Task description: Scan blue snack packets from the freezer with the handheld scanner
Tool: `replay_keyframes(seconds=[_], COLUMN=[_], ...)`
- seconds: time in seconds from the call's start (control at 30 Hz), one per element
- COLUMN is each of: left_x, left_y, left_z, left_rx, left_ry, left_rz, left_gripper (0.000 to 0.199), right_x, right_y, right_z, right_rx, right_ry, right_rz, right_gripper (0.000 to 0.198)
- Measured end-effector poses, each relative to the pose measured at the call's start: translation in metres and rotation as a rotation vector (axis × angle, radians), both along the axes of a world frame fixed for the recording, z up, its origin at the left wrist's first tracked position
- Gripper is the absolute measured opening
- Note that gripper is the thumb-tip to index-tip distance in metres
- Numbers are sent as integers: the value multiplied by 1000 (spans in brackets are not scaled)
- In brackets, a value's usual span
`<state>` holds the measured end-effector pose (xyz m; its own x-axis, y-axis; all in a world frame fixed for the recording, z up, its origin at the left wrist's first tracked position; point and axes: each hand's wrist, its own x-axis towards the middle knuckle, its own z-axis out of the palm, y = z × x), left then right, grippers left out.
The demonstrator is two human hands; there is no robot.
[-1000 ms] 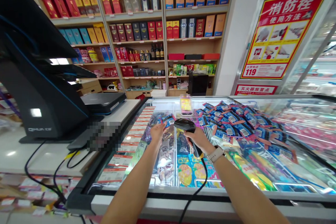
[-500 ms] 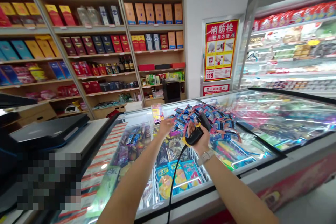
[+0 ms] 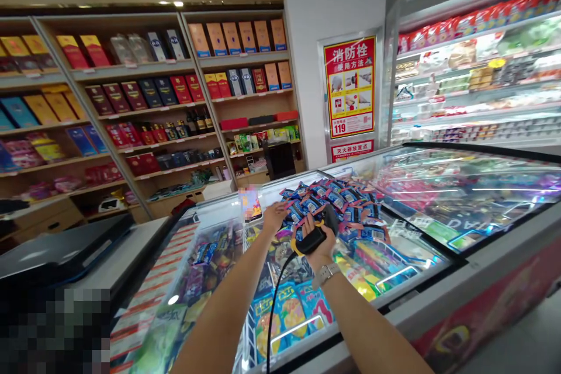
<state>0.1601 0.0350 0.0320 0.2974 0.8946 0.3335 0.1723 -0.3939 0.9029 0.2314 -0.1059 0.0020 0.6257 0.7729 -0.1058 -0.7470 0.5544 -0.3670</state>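
Observation:
My right hand (image 3: 322, 251), with a watch on its wrist, is closed around the handle of a black and yellow barcode scanner (image 3: 312, 241). The scanner's head points away from me, over a heap of small blue and pink packets (image 3: 346, 196) on the freezer's glass top. A black cable (image 3: 272, 310) runs down from the handle. At the heap's left edge my left hand (image 3: 274, 217) reaches out with its fingers against the nearest packets; it does not grip any that I can see. A phone (image 3: 250, 204) with a lit, partly blurred screen stands left of that hand.
Beneath the glass of the chest freezer (image 3: 394, 304) lie bagged frozen goods, with blue bags (image 3: 291, 310) in a wire basket. A dark device (image 3: 65, 254) sits on the counter at left. Shelves of boxes (image 3: 149, 93) line the back; a lit chiller (image 3: 477, 82) stands right.
The view has shifted slightly right and tilted up. My left hand has moved onto the edge of the packets. The scanner stays in my right hand, now a little closer to the left hand.

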Motion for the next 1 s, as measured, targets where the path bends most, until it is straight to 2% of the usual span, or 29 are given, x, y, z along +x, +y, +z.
replay_keyframes(seconds=[0.1,0.17,0.23,0.33,0.43,0.53,0.67,0.77,0.9,1.0], left_x=[-14,-38,-74,-143,-206,-240,-246,-239,-223,-207], left_y=[1,4,9,12,5,-10,-30,-40,-47,-52], left_z=[3,5,8,12,10,-1,-21,-32,-40,-45], left_rx=[96,132,178,268,202,46,14,68,145,-25], left_ry=[48,93,169,312,423,430,439,358,75,-226], left_rz=[23,83,169,364,514,560,607,606,647,577], left_gripper=[24,22,20,20,18,18,30,36,18,21], right_x=[2,3,0,-15,-50,-97,-149,-164,-162,-161], right_y=[-5,-8,-8,0,14,26,32,31,25,18], right_z=[4,5,5,7,8,6,-5,-14,-18,-14], right_rx=[28,38,30,-3,-43,-68,-148,-206,-202,-156], right_ry=[-5,-36,-69,-85,-103,-134,-134,-159,-267,-309], right_rz=[10,20,65,186,354,517,591,606,638,660], right_gripper=[13,13,12,8,11,13,13,11,15,19])
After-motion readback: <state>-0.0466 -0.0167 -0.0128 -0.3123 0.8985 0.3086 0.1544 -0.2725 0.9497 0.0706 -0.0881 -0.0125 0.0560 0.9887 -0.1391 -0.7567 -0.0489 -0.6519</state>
